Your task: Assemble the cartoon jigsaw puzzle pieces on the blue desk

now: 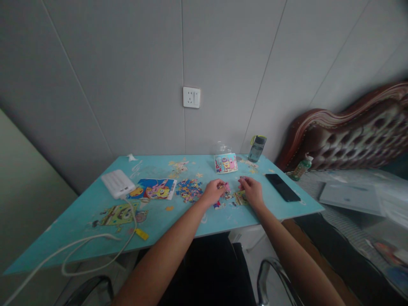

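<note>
My left hand (214, 192) is closed in a pinch at a small pink clump of jigsaw pieces (227, 187), just above the tabletop. A short way to the right, my right hand (253, 191) pinches a small pinkish jigsaw piece (240, 185), partly hidden by the fingers. Below and between the hands lie a few joined pieces (218, 205) with a red and blue print. To the left of my left hand spreads a heap of loose, many-coloured jigsaw pieces (189, 190). Behind the hands a small cartoon picture card (226, 163) stands propped up.
On the blue table (185, 221) are a cartoon sheet (156, 188), a white power bank (117, 183) with a trailing cable (92, 237), a yellow strip (142, 234) and a black phone (282, 187). A water bottle (256, 148) stands at the back right. A bed (357, 127) adjoins on the right.
</note>
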Demonstrator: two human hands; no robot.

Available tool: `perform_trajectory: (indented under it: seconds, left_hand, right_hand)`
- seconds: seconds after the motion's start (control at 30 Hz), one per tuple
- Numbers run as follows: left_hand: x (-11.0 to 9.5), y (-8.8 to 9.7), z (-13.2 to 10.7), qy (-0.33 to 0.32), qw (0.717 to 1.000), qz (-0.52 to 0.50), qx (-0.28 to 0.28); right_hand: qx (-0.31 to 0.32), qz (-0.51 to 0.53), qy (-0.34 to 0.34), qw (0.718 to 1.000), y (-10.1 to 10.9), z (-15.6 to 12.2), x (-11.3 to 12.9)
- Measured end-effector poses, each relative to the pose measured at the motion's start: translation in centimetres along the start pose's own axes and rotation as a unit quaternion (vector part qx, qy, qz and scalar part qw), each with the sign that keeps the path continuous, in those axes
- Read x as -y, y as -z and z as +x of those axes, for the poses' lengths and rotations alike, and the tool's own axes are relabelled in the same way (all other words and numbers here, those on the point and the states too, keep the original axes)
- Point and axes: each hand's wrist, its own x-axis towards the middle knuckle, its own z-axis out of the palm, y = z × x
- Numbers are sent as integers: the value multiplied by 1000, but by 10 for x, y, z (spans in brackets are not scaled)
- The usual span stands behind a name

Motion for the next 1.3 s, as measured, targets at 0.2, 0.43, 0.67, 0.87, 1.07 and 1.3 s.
perform_trajectory:
  seconds: [0.2,0.43,0.67,0.87,1.07,1.3]
  left_hand:
    - [0,0,0,3,1000,0,4]
    - [-3,-1,-1,8,1000,-8,9]
    - [0,-1,0,18,1000,-6,9]
    - [-4,0,-2,21,1000,-10,14]
    - [-8,1,-3,18,1000,-6,13]
    - [-5,2,-3,13,1000,-3,16]
  right_hand:
    - [-23,-26,1,999,11,10,-13]
    - [-19,-88,36,995,25,26,-22]
    - [-5,-156,53,986,39,31,-33]
    - [7,-205,60,977,37,26,-32]
    - [23,-233,72,969,34,24,-30]
    - [14,-238,53,970,33,24,-31]
